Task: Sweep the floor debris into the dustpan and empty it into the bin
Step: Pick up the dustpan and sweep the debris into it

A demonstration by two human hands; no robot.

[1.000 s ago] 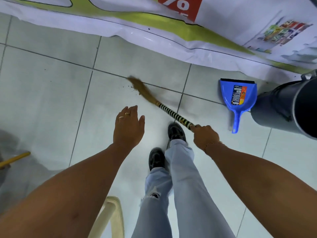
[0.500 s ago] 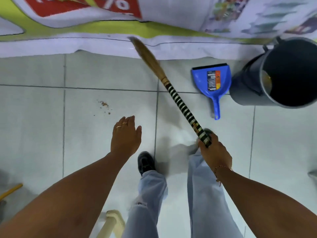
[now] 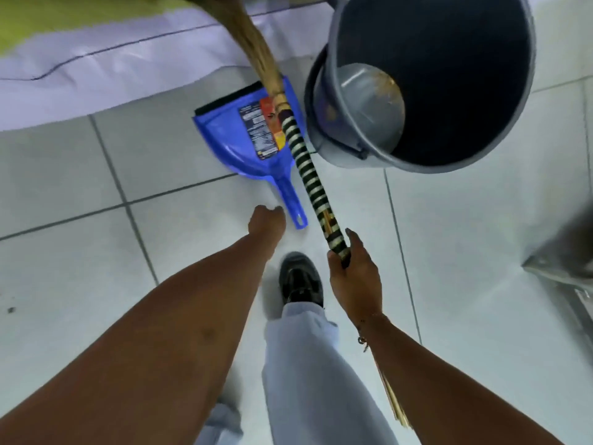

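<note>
A blue dustpan [image 3: 231,136] lies flat on the white tiles, its handle pointing toward me. My left hand [image 3: 267,220] hovers just left of that handle's end with fingers curled downward, holding nothing. My right hand [image 3: 353,271] grips the striped black-and-white handle of a straw broom [image 3: 308,168], which rises diagonally across the dustpan's right side; the bristles run out of the top edge. A grey bin [image 3: 426,78] stands open right of the dustpan, brown debris on its inner wall. A few dark specks [image 3: 11,309] lie at the far left.
A white and green banner [image 3: 106,62] lies on the floor behind the dustpan. My black shoe [image 3: 300,281] and light jeans stand below the hands. A blurred grey object [image 3: 564,252] sits at the right edge.
I have stepped toward the dustpan and bin, which now look much larger. My left hand reached forward to the dustpan handle and curled. The broom swung right, over the dustpan.
</note>
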